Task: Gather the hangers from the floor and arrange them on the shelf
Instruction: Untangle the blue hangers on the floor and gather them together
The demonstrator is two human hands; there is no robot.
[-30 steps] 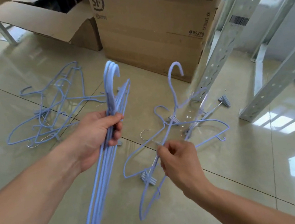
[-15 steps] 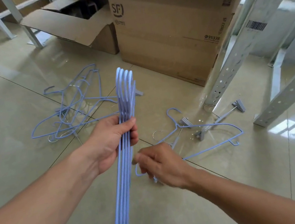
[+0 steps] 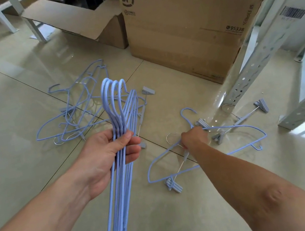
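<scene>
My left hand [image 3: 106, 159] grips a bundle of several blue hangers [image 3: 114, 109], hooks pointing up and away from me. My right hand [image 3: 193, 137] reaches down to the floor and closes around the neck of a blue hanger [image 3: 236, 128] lying there, its hook just beyond my knuckles. Clip hangers [image 3: 173, 184] with grey clips lie tangled under and beside it. A loose pile of more blue hangers [image 3: 78, 111] lies on the floor to the left, beyond my left hand.
A large closed cardboard box [image 3: 189, 24] and an open box [image 3: 78, 16] stand on the tiled floor [image 3: 3, 100] ahead. Perforated metal shelf legs [image 3: 259, 57] rise at the right. Another clip hanger [image 3: 255, 108] lies by the leg's foot.
My right hand passed a hanger into the left hand's bundle, then reached forward and down onto the hanger on the floor. The left hand kept its grip on the bundle.
</scene>
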